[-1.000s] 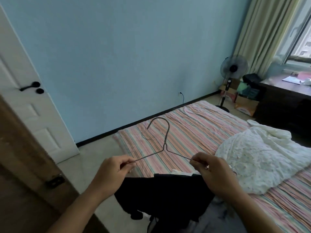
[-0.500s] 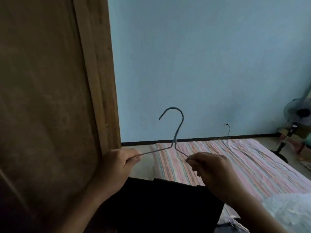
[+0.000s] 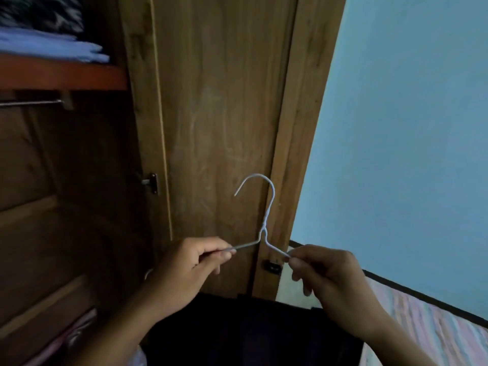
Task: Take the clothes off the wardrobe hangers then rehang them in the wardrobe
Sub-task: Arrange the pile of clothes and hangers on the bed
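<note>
Wooden wardrobe panelling (image 3: 221,107) is filling the middle of the view as a person is carrying a loaded wire hanger (image 3: 262,228) toward the open compartment on the left. Its hook is standing upright, opening leftward, in front of the wardrobe's frame. A dark garment (image 3: 253,331) is draping from the hanger below both hands, near the bottom edge. The left hand (image 3: 184,270) is pinching the hanger's left shoulder wire between thumb and curled fingers; the right hand (image 3: 332,278) is pinching the right shoulder wire the same way.

Judging by the clothed hanger and the open wardrobe, the rehanging step is in hand. The next move is likely calling for a lift up and to the left, so the hook clears and drops over the metal rail (image 3: 31,103) showing at far left under the reddish shelf (image 3: 60,75). That rail is sitting well apart from the hook.

Folded pale fabric (image 3: 52,46) is lying on the shelf. At right, a blue wall (image 3: 412,128) is running down to a striped bedcover (image 3: 433,326).
</note>
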